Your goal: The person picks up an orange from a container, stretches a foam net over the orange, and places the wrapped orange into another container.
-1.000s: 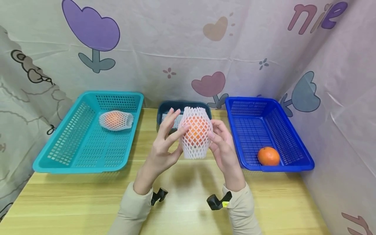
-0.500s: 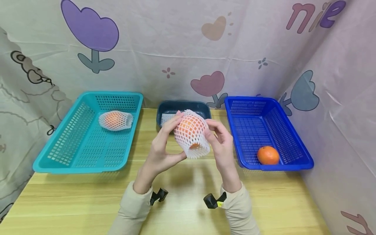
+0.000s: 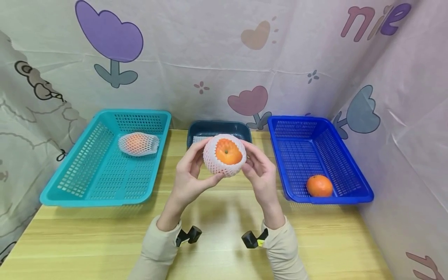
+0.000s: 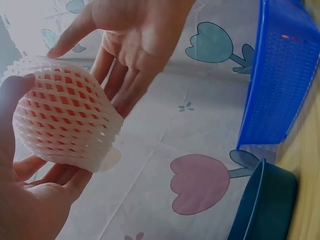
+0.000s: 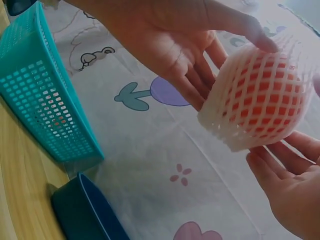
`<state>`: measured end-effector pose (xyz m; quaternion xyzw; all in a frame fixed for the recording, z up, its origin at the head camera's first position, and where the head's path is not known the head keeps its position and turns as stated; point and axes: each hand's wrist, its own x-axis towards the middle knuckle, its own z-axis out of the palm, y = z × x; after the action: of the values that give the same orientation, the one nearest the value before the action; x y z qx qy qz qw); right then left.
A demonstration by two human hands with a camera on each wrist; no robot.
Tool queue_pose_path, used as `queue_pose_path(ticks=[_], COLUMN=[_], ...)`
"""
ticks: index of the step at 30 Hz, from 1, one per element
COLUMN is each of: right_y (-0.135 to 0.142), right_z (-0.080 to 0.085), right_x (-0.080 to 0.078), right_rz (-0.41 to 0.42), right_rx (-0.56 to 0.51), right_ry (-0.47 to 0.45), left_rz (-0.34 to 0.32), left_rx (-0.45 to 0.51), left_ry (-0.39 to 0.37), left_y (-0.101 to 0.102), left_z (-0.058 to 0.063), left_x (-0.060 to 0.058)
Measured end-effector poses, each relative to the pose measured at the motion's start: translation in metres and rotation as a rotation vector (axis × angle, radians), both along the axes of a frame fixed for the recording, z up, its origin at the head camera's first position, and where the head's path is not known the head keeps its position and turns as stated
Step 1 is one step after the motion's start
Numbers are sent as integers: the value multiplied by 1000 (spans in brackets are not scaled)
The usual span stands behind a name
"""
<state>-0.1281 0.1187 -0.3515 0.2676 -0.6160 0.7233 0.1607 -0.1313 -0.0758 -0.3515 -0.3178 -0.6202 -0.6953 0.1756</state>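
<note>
Between both hands, above the table, an orange (image 3: 227, 151) sits in a white foam net sleeve (image 3: 218, 168). The sleeve's near end gapes, baring the stem end of the fruit. My left hand (image 3: 190, 175) grips the netted fruit from the left, thumb low in front and fingers behind. From the right side, my right hand (image 3: 260, 171) holds it with thumb and fingers. In the left wrist view the foam net (image 4: 70, 117) covers the fruit's side; the right wrist view shows the net (image 5: 265, 100) extending past the fruit at both ends.
A teal basket (image 3: 98, 202) at left holds a netted orange (image 3: 136, 144). At right, a blue basket (image 3: 350, 200) contains a bare orange (image 3: 319, 186). Behind the hands stands a small dark tray (image 3: 218, 125) with white foam net (image 3: 199, 140) in it. A printed curtain rises behind the table.
The netted orange has been tipped so its sleeve opening and stem end now face the head camera. Both hands have shifted their hold around it; the baskets stay put.
</note>
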Motion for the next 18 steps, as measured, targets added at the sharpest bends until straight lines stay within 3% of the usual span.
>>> queue_pose_path(ticks=[6,18], right_y=[-1,0], right_z=[1,2], right_x=[0,2], right_rz=[81,21], right_rx=[-10,2], right_ry=[-16,-68], left_rz=[-30,-85], left_rx=[15,-57], left_ry=[-36,-122], left_y=[0,3], left_z=[0,5], left_x=[0,5])
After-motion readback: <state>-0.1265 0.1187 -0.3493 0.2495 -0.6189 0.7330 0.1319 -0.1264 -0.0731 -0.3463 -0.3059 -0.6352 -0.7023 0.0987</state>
